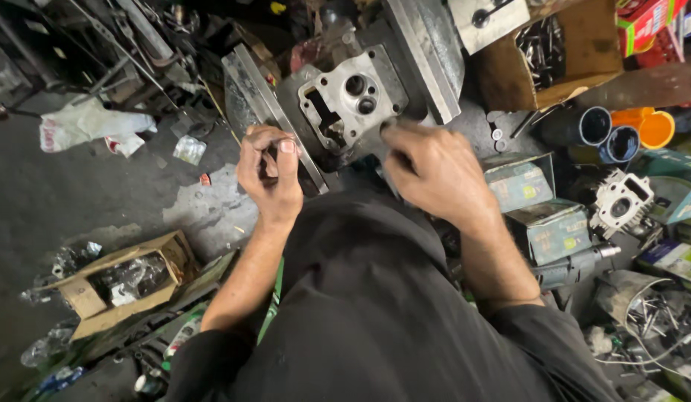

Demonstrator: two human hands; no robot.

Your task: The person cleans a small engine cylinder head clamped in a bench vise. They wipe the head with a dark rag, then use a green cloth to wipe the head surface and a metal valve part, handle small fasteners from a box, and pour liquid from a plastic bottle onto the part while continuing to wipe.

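A grey metal engine part (351,104) with two round holes and a rectangular opening sits clamped between the jaws of a large bench vise (420,52). My left hand (269,173) is closed into a fist around a thin, dark tool beside the vise's left jaw (248,93). My right hand (434,170) rests at the lower right corner of the engine part, fingertips touching its edge. My dark shirt fills the lower middle of the view.
A cardboard box of dark metal pieces (554,52) stands at the upper right. Blue-green cartons (542,216), another engine casting (621,202), blue and orange cups (621,134) lie right. An open cardboard box (122,283) and a white bag (88,123) lie on the floor at left.
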